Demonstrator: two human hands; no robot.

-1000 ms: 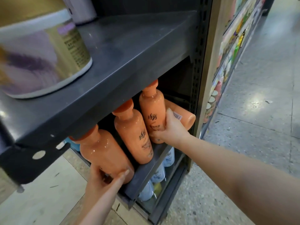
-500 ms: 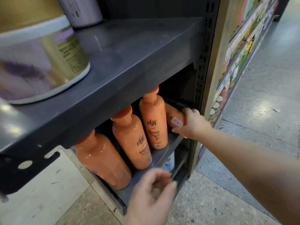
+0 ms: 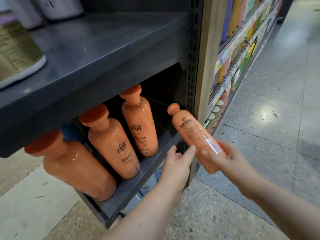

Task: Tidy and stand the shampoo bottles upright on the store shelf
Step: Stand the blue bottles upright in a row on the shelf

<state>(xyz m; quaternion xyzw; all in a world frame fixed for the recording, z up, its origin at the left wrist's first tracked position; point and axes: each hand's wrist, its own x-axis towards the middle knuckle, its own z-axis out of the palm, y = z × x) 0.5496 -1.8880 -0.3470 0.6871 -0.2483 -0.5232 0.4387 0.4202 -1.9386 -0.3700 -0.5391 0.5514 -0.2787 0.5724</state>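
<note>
Three orange shampoo bottles stand upright in a row on the lower dark shelf (image 3: 136, 184): a near one (image 3: 74, 167), a middle one (image 3: 112, 146) and a far one (image 3: 138, 125). A fourth orange bottle (image 3: 192, 132) is out in front of the shelf's right end, tilted with its cap up and to the left. My right hand (image 3: 230, 160) grips its lower half. My left hand (image 3: 176, 167) is beside it with fingers apart, fingertips touching the bottle's side just above the shelf's front edge.
A dark upper shelf (image 3: 107, 54) overhangs the bottles and carries large tubs (image 3: 15, 54) at the left. A perforated upright post (image 3: 192, 66) bounds the right end. More stocked shelves (image 3: 239, 49) run along the aisle; speckled floor (image 3: 270, 118) lies to the right.
My right hand has pulled the lying bottle out from the shelf's right end and tipped it cap-up. My left hand has risen to meet it.
</note>
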